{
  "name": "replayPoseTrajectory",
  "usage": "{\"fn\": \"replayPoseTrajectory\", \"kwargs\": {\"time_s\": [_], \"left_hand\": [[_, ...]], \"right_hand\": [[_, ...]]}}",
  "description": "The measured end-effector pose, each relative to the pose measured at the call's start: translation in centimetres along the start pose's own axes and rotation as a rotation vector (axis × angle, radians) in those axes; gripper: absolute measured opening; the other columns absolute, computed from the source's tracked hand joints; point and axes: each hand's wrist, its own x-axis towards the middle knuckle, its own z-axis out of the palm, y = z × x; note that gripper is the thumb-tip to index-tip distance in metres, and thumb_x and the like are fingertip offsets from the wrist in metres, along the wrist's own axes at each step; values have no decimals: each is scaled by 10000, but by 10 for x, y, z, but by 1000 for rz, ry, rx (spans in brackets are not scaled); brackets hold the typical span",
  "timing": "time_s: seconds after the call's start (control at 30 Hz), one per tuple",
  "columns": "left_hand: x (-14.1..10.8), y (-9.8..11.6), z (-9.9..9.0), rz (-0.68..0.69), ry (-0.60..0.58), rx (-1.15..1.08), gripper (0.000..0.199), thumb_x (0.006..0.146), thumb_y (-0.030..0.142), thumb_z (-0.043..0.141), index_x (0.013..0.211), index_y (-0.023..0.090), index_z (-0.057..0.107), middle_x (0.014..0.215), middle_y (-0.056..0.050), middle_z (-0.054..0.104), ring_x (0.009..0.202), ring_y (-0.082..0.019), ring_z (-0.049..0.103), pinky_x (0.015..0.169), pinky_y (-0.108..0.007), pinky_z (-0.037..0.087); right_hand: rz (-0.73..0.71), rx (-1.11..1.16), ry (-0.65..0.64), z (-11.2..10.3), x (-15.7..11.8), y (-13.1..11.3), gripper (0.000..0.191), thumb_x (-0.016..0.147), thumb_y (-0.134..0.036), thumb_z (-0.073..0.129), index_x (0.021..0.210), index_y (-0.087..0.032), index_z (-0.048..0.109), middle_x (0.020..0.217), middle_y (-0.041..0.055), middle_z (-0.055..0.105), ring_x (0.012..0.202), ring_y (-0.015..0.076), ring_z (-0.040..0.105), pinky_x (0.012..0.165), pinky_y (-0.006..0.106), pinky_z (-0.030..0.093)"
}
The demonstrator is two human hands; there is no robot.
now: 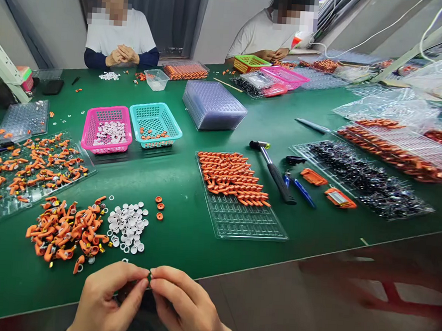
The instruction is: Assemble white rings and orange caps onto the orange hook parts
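Observation:
My left hand [113, 296] and my right hand [185, 300] meet at the table's front edge, fingertips pinched together. Whatever small thing may be between them is hidden by the fingers. Just beyond lies a heap of orange earbud-shaped shells [67, 231] with yellow and silvery bits among them. Beside that heap are loose white round caps [128, 224], and three small orange caps [160, 207] lie in a column to their right. A clear tray [247, 224] farther right is partly filled with rows of orange pieces [231, 176].
Pink [89, 145] and turquoise [160, 143] baskets hold small parts. Behind them stands a stack of clear trays [215, 105]. A hammer [276, 176], blue-handled pliers [303, 193] and a tray of dark parts [370, 179] lie right. Two people [119, 42] [255, 35] sit across the table.

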Motion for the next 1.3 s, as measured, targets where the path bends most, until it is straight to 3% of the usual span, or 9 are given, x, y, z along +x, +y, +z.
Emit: {"fn": "replayPoseTrajectory", "kwargs": {"time_s": [0.13, 0.57, 0.77, 1.03, 1.13, 1.27, 1.3], "left_hand": [[-1, 1, 4, 6, 45, -1, 121, 835, 146, 638, 839, 226, 729, 715, -13, 740, 585, -154, 673, 517, -196, 511], [0, 0, 6, 98, 82, -13, 183, 805, 79, 658, 879, 234, 723, 753, -11, 739, 603, -141, 681, 555, -178, 537], [-3, 1, 7, 206, 113, 86, 291, 784, 24, 666, 971, 238, 727, 829, -19, 762, 709, -154, 720, 673, -187, 573], [-6, -6, 7, 159, 40, -46, 377, 869, 31, 572, 1126, 266, 716, 975, -36, 760, 860, -159, 734, 768, -177, 572], [-3, -3, 4, 63, 4, -150, 333, 866, 50, 587, 1057, 273, 744, 930, -18, 767, 828, -151, 733, 743, -161, 563], [1, 0, 2, -321, -45, -388, 47, 836, 248, 715, 845, 217, 749, 753, -7, 741, 666, -133, 681, 604, -155, 536], [2, 0, 2, -418, -66, -471, 126, 817, 321, 741, 813, 196, 736, 700, -4, 713, 618, -122, 646, 558, -154, 517]], "right_hand": [[21, 35, 28, 1, -2, -1, 366, 876, -27, 556, 1173, -231, 619, 973, 108, 741, 863, 213, 737, 764, 286, 636], [113, 173, 156, 7, -2, -1, 446, 814, 29, 656, 1150, -264, 663, 981, 86, 758, 851, 201, 746, 777, 280, 639], [97, 151, 194, 8, -4, 0, 433, 844, 11, 642, 1164, -275, 696, 991, 91, 780, 857, 207, 756, 770, 293, 649], [168, 183, 244, 8, -2, 1, 364, 807, 38, 676, 1059, -219, 733, 961, 87, 784, 837, 196, 767, 764, 259, 650], [168, 181, 248, 6, 1, 0, 330, 804, 36, 683, 1031, -197, 739, 950, 95, 784, 826, 191, 769, 762, 241, 644], [174, 202, 255, 5, 3, -1, 303, 805, 18, 696, 1006, -203, 744, 931, 85, 789, 802, 178, 769, 756, 217, 636], [181, 213, 255, 5, 3, -1, 300, 806, 15, 697, 1004, -206, 743, 929, 81, 789, 799, 175, 769, 751, 213, 635]]}}
